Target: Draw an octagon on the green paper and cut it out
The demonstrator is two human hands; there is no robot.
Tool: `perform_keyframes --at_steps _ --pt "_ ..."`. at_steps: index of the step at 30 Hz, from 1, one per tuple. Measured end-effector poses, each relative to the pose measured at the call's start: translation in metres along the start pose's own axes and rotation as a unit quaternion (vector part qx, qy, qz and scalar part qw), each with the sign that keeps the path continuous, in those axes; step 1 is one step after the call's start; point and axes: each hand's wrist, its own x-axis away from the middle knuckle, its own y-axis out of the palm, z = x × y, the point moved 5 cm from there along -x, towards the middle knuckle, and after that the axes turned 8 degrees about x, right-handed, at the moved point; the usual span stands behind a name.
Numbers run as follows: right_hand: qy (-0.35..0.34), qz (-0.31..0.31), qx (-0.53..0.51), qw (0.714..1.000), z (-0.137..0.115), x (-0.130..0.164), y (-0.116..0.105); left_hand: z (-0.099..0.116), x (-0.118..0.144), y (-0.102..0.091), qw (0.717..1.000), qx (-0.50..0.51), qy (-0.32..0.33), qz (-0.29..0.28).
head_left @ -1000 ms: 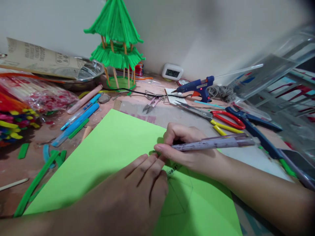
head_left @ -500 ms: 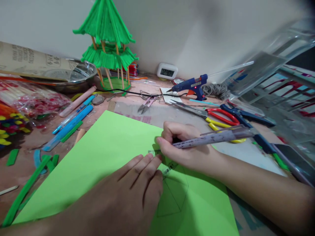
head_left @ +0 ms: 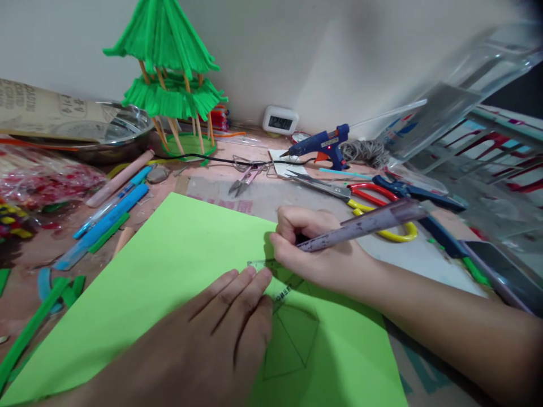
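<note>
Flat on the cluttered table, a sheet of light green paper [head_left: 169, 271] is spread, smooth and matte, with thin pencilled lines forming an angular shape near its right edge. A small clear plastic ruler [head_left: 271, 271] is laid on the paper over those lines. The left hand [head_left: 212, 333] is pressed palm-down on the paper, its fingers held straight and close together, the fingertips resting on the ruler's near edge. The right hand [head_left: 314, 249] is curled shut around a long greyish pen [head_left: 360, 223], pinched between thumb and fingers, with its tip set against the ruler on the paper and its barrel slanting up to the right.

Beyond the paper's far edge, scissors with red and yellow handles [head_left: 365, 203] are laid, and behind them a blue glue gun [head_left: 320, 147] is propped. Small snips [head_left: 241, 182] are seen just past the paper's top corner. To the left of the paper lie blue pens [head_left: 106, 217]. Further back, by the wall, a model pavilion [head_left: 167, 79] with fringed green roofs on wooden sticks is stood.
</note>
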Motion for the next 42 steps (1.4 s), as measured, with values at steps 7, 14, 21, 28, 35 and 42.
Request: perform_keyframes --at_steps 7,14,21,28,35,42 --pt "-0.004 0.004 0.003 1.000 0.001 0.001 0.000 -0.001 0.001 -0.001 1.000 -0.018 0.018 -0.007" --pt "-0.011 0.009 0.006 1.000 0.000 0.001 -0.002 -0.002 0.001 0.002 1.000 -0.009 0.012 -0.008" --pt "0.016 0.032 -0.046 0.998 0.002 -0.002 -0.003 -0.004 -0.003 0.000 1.000 -0.009 0.016 0.005" --pt "0.150 0.025 -0.312 0.938 0.036 -0.012 -0.004 0.000 0.009 -0.006 0.999 0.025 0.029 0.011" --pt "0.095 -0.072 -0.167 0.979 0.022 -0.020 -0.021 0.020 0.013 -0.018 0.998 0.052 0.040 0.004" --pt "-0.037 -0.087 -0.039 0.995 -0.033 -0.009 -0.057 -0.020 -0.009 -0.035 0.980 0.035 -0.083 -0.176"
